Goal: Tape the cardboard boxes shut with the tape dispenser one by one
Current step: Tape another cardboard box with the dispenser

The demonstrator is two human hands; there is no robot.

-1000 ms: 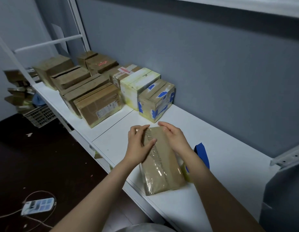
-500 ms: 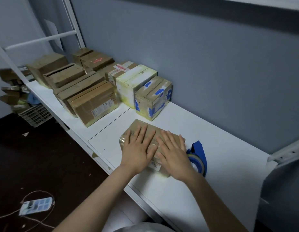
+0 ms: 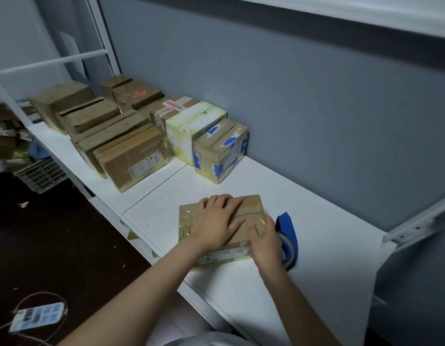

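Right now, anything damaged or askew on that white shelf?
Cardboard box with blue tape: tape torn into scraps, surface scuffed. Brown box second from left: top flap sits raised, unsealed. Nothing spilled.

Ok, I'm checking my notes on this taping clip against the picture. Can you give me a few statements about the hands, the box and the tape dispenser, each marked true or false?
1. The left hand lies flat on top of the box. True.
2. The right hand holds the tape dispenser. False: it rests on the box's right edge, and the blue dispenser lies on the table beside the box.
3. The box under the hands is stacked on another box. False: it lies directly on the white table.
4. A box with blue patches stands farther back, near the wall. True.
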